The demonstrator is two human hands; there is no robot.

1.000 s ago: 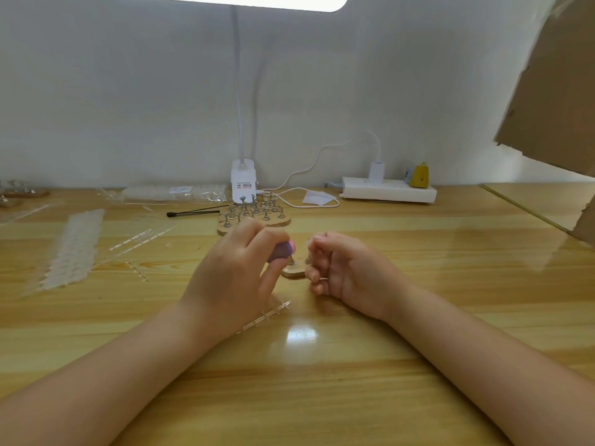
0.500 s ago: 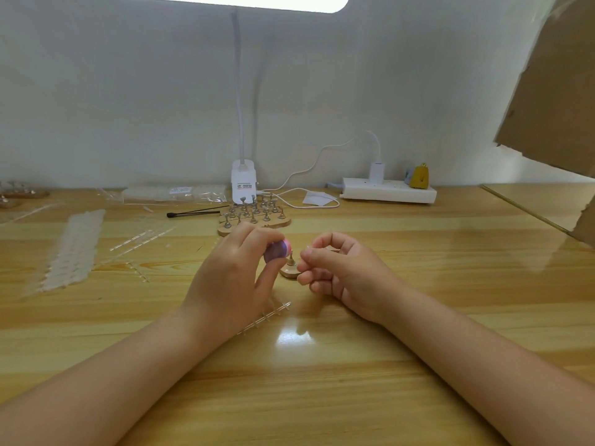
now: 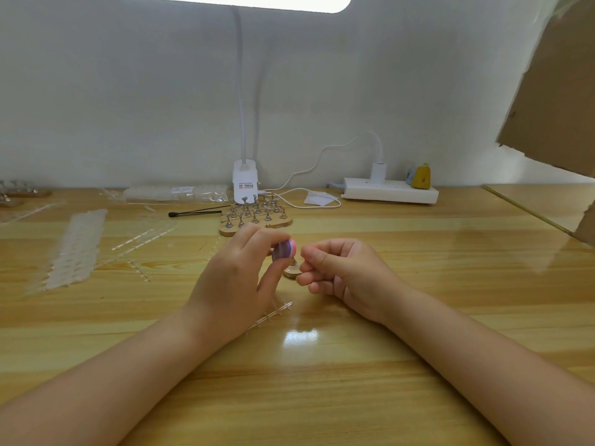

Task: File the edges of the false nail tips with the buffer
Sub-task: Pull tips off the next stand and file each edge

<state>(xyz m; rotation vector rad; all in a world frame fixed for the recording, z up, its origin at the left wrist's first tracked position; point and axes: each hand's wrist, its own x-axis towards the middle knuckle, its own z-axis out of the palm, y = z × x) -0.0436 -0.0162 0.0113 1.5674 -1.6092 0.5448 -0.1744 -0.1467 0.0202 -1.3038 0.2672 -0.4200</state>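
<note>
My left hand grips a small purple and pink buffer between thumb and fingers, at the middle of the wooden table. My right hand is just to its right, fingers curled, thumb and forefinger pinched together near the buffer's end. Whatever they pinch is too small to make out. Between the hands a small round wooden stand with a metal post rests on the table. A clear strip of nail tips lies under my left hand.
A wooden base with several metal nail holders stands behind the hands. Rows of clear nail tips and clear strips lie at the left. A black brush, lamp base, power strip and cardboard are further back.
My left hand has raised and turned the buffer so more of it shows. My right hand has moved left and up toward it, bringing its pinched fingertips close to the buffer.
</note>
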